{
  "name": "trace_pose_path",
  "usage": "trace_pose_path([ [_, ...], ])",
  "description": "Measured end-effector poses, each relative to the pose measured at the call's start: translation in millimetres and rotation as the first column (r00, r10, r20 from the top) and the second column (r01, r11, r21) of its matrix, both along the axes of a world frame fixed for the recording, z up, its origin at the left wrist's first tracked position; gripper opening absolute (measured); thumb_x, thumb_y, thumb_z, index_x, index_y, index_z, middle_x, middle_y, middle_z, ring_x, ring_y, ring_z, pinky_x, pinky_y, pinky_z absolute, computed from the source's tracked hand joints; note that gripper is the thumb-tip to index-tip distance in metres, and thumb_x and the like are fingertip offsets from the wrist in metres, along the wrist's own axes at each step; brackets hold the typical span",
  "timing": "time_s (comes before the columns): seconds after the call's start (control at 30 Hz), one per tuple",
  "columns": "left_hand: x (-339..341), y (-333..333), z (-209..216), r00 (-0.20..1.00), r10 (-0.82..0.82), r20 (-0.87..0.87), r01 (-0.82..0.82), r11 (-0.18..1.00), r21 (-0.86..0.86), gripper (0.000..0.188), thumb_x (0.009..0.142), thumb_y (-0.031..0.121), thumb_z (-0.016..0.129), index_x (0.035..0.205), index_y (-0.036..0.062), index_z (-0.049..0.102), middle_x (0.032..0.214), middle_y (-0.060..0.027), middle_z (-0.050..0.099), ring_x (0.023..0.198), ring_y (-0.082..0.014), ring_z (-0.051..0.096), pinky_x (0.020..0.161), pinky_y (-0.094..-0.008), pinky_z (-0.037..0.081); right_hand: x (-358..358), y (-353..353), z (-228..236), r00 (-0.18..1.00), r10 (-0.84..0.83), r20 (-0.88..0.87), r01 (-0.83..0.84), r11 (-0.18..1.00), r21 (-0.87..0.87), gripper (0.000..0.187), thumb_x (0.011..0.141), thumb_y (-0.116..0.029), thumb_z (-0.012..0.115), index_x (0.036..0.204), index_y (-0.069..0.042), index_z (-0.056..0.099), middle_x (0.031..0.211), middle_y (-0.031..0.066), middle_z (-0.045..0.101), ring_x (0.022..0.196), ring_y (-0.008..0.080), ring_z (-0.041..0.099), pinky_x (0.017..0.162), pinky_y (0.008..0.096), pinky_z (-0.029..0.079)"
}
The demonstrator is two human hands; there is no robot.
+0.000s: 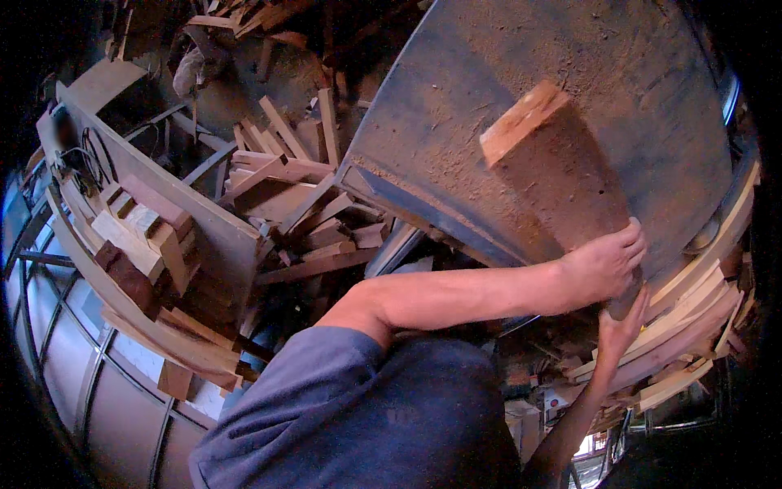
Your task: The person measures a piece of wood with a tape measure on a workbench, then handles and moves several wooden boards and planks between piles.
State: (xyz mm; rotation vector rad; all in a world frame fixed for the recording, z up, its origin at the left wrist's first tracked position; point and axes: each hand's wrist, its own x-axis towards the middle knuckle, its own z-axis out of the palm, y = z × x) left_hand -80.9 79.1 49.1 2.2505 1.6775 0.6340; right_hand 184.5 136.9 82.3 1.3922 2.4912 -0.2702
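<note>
- The fingers [631,244] of the left hand [601,267] curl tightly over the near end of a thick wooden block [554,175], the knuckles on top and the tips wrapped over its right edge.
- The right hand [621,330] comes up from below and meets the same end of the block; its fingers [639,303] are raised and pressed against the underside, though how far they close around the wood cannot be told from this view.
- The wooden block is held between the two hands and lies slanted over a wide, sawdust-covered desk [456,122], its paler cut end pointing away from the person toward the upper left. Whether its underside touches the surface cannot be told.
- The left forearm [464,293] reaches across the picture from a blue sleeve [342,407] at the lower middle.
- Just right of the hands, a stack of long pale wooden strips [692,314] runs along the desk's edge.
- Left of the desk, well apart from the hands, lies a heap of wood offcuts [293,204], boards and sticks piled at all angles.
- Further left stands a slanted grey board [187,204] with more short wood blocks [142,244] stacked behind it.
</note>
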Motion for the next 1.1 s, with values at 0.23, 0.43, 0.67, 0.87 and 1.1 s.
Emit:
trace_pose_path([
  [0.23,18,-30,-13,0.99,0.046,0.13,-0.032,0.994,-0.102,0.03,0.081,0.026,0.056,0.101,0.0119,0.072,0.124,-0.0135,0.058,0.121,-0.0304,0.049,0.108,-0.0492,0.03,11,-9,12,0.99,0.126,0.06,-0.123,0.991,-0.054,0.088,0.067,-0.009,0.077,0.143,0.0,0.036,0.147,0.0218,0.038,0.136,0.0405,0.035,0.113,0.05,0.029],
  [0.43,27,-55,-17,0.982,0.104,0.156,-0.085,0.989,-0.123,0.029,0.081,0.024,0.055,0.102,0.0087,0.067,0.129,-0.018,0.054,0.121,-0.0325,0.048,0.108,-0.0488,0.031,8,-22,9,0.988,0.149,0.028,-0.145,0.982,-0.12,0.088,0.067,-0.008,0.077,0.143,0.001,0.034,0.147,0.0213,0.038,0.136,0.0404,0.035,0.112,0.0501,0.03],
  [0.67,25,-63,-25,0.984,0.073,0.164,-0.053,0.991,-0.124,0.03,0.081,0.025,0.055,0.103,0.0068,0.064,0.127,-0.0191,0.054,0.122,-0.0339,0.048,0.108,-0.0482,0.031,5,-34,4,0.99,0.137,0.027,-0.134,0.986,-0.099,0.087,0.066,-0.003,0.077,0.142,0.001,0.036,0.144,0.0209,0.041,0.133,0.04,0.039,0.111,0.0477,0.033],
  [0.87,28,-60,-25,0.986,0.043,0.162,-0.023,0.993,-0.12,0.03,0.082,0.025,0.054,0.104,0.0076,0.064,0.127,-0.0193,0.054,0.123,-0.0343,0.047,0.108,-0.049,0.03,20,-33,0,0.986,0.162,0.036,-0.159,0.984,-0.077,0.09,0.066,-0.007,0.079,0.143,0.0,0.034,0.146,0.0208,0.039,0.134,0.0409,0.037,0.112,0.0494,0.032],
  [1.1,30,-74,-33,0.985,0.054,0.166,-0.034,0.993,-0.116,0.031,0.083,0.026,0.053,0.107,0.0084,0.062,0.129,-0.0182,0.053,0.123,-0.0352,0.046,0.109,-0.0507,0.029,12,-39,-3,0.986,0.167,0.023,-0.164,0.98,-0.115,0.093,0.065,-0.008,0.08,0.144,-0.001,0.033,0.147,0.0223,0.038,0.136,0.0417,0.035,0.112,0.0497,0.031],
])
